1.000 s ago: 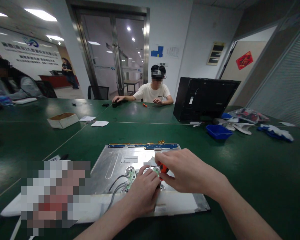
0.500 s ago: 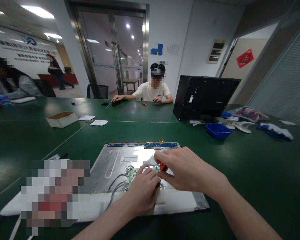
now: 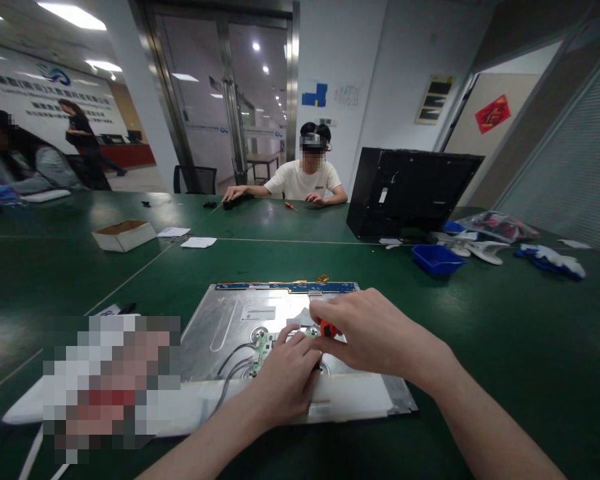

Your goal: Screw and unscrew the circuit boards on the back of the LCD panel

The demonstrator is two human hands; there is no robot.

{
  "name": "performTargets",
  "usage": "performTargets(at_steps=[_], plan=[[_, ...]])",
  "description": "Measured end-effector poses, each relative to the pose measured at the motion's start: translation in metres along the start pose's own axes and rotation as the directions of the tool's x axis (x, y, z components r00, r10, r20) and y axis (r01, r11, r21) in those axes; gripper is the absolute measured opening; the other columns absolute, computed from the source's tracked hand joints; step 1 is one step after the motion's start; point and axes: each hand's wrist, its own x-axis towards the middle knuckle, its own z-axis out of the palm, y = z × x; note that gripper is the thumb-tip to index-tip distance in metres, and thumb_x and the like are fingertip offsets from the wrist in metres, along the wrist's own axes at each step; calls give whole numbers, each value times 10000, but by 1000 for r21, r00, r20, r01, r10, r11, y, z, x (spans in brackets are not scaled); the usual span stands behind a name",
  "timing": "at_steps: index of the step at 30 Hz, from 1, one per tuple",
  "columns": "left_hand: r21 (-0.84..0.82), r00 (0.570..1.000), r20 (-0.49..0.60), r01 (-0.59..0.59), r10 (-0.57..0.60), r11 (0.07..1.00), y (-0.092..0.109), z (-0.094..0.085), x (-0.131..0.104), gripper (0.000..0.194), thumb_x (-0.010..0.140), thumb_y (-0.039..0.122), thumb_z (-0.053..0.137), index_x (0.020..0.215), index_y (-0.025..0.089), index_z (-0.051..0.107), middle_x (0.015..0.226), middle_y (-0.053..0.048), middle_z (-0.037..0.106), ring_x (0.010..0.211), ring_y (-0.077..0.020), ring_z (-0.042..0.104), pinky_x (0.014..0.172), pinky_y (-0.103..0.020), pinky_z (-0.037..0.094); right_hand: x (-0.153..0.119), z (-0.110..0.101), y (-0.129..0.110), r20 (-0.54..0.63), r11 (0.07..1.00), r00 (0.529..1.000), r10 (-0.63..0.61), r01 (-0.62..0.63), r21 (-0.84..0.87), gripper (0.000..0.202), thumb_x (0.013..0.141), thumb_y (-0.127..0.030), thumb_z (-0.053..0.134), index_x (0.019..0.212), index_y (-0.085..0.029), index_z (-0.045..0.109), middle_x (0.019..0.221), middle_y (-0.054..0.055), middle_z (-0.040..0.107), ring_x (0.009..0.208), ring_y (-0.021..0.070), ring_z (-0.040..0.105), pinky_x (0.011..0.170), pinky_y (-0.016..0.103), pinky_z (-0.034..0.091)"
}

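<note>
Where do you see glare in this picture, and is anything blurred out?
Head view: ceiling lights at upper left glare white; the metal panel shows pale reflections. Also in the head view: coarse pixels hide a patch left of the panel, while the left hand and right hand look fairly clear.

An open-topped box (image 3: 123,239) rests on the green table (image 3: 500,347), beside two paper sheets (image 3: 199,243). A black monitor (image 3: 415,190) stands at the right, rear panel visible. A blue tray (image 3: 437,261) sits in front of the monitor. A seated person (image 3: 305,179) in a white shirt occupies the far side, near an orange-handled tool (image 3: 289,205). A glass double door (image 3: 205,100) is located behind.
</note>
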Motion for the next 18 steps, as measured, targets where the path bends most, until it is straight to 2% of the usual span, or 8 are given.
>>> performTargets(at_steps=[6, 12, 18], plan=[[19, 1000, 20, -2, 1, 1000, 0, -1, 1, 199, 801, 154, 511, 974, 203, 596, 964, -55, 627, 974, -234, 536, 1062, -452, 241, -1, -1, 0, 4, 999, 1000, -29, 29, 27, 70, 821, -232, 535, 883, -208, 512, 822, 9, 668, 656, 151, 572, 508, 277, 209], [22, 1000, 6, 3, -3, 1000, 1, -2, 1, 175, 793, 161, 523, 946, 204, 595, 967, -47, 628, 968, -228, 536, 1067, -449, 234, 0, 0, -1, 6, 1000, 1000, 11, -11, -14, 125, 866, -340, 533, 866, -216, 513, 795, 4, 668, 657, 163, 580, 503, 274, 191], [34, 1000, 17, -1, 0, 999, 2, -3, 2, 203, 800, 173, 520, 987, 201, 597, 978, -57, 624, 1000, -233, 530, 1072, -439, 237, 0, 0, -1, 15, 1000, 1000, -24, 24, 12, 58, 823, -225, 514, 874, -201, 500, 817, 14, 659, 642, 147, 557, 505, 277, 211]])
